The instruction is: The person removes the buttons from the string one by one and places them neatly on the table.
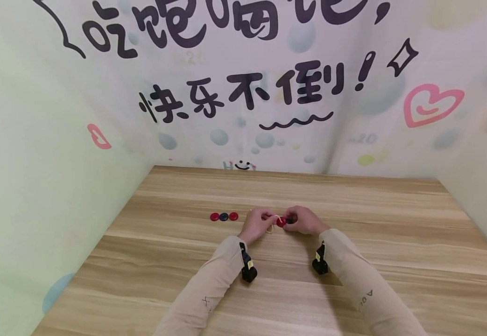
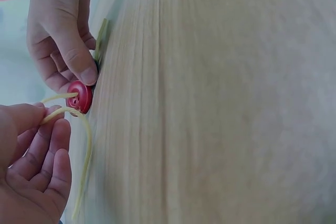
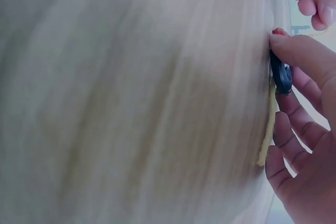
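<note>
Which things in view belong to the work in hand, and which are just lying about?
In the work:
red button
dark button
yellow string

Lying about, perhaps for later:
three buttons in a row

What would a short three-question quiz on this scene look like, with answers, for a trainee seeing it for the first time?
1. What is the left hand pinching?
2. True or false: in the left wrist view, the button nearest the left hand is dark blue.
3. In the head view, name the colours in the row of three buttons on the wood-grain tabletop, left to right.

Key:
1. A yellow cord.
2. False: it is a red button.
3. Red, dark blue, red.
</note>
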A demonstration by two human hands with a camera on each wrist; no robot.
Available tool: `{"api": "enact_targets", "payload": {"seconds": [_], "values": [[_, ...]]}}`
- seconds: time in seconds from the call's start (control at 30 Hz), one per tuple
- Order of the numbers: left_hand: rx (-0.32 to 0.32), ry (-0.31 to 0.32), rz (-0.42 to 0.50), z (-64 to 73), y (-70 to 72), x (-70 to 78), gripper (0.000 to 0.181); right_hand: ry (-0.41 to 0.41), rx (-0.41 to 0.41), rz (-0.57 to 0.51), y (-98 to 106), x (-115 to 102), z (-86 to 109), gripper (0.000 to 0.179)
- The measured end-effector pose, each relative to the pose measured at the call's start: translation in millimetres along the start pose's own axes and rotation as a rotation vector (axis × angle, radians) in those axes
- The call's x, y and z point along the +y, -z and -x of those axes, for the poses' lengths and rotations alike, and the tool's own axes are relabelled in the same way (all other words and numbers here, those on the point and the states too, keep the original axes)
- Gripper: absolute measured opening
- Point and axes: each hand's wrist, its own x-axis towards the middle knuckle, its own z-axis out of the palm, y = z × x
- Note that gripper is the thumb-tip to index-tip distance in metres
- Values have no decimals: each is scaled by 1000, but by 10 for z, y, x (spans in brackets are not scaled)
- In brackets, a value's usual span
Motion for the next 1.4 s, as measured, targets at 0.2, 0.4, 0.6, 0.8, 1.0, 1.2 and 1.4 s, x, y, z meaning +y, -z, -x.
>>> {"api": "enact_targets", "payload": {"seconds": [0.2, 0.4, 0.6, 0.8, 1.0, 1.2, 1.4], "values": [[-7, 25, -16, -7, -6, -11, 12, -40, 24, -28, -10, -19, 9, 20], [-8, 25, -23, -4, -11, -11, 12, -6, 20, -80, -8, -29, 4, 17], [-9, 13, -8, 0, -20, -19, 12, 61, -8, -111, -13, -16, 1, 7], [-15, 30, -1, 4, -18, -21, 12, 55, -10, -91, 1, -30, 28, 6], [-10, 15, -7, 9, -20, -16, 13, 41, -11, -80, 17, -30, 58, 8], [0, 7, -5, 17, -5, -4, 12, 54, -22, -63, 21, -18, 53, 10], [-5, 5, 0, 20, 17, 2, 11, 103, -56, -39, 20, -6, 39, 11]]}}
